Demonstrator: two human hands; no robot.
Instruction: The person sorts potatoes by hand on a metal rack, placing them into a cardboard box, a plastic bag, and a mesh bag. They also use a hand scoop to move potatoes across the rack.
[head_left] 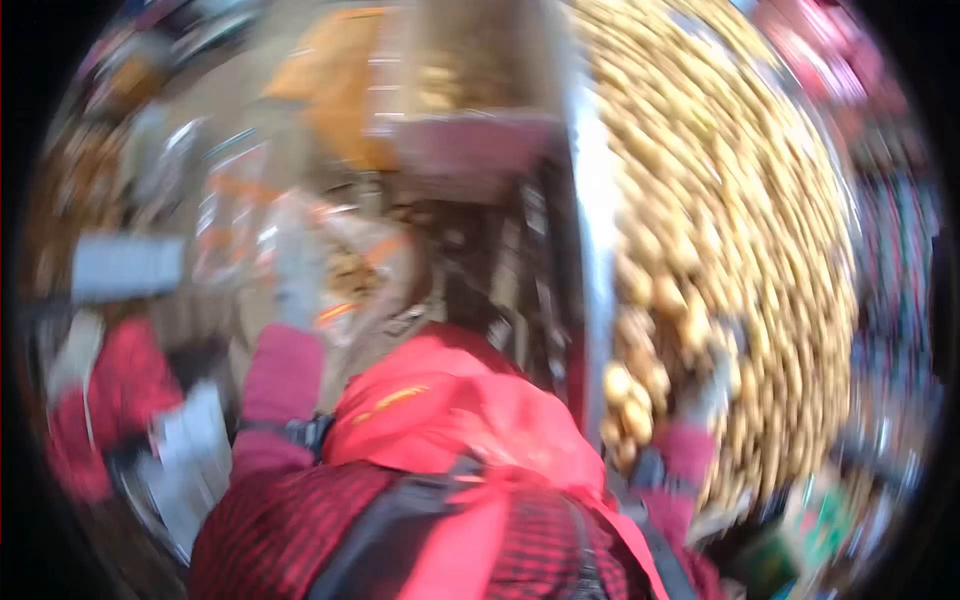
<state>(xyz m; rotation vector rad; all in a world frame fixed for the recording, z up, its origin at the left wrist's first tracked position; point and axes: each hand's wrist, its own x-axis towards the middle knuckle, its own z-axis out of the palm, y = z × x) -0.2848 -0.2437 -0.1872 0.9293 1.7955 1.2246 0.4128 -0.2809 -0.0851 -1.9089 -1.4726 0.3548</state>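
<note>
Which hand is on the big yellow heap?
The right hand, at the heap right of the metal post; the left hand is up by the orange-striped sack.

- Our sleeve (283,375), lower left, looks like soft, matt maroon cloth; the jacket front (450,410) is smoother red fabric.
- Our left hand (296,272) is gloved in what seems matt grey knit; blur hides the weave.
- The upright bar (597,250), centre, is bright, glossy metal.
- The heaped tan pieces (740,230), right, look matt and lumpy.
- The bag (352,262), centre left, looks like thin, shiny plastic.
</note>
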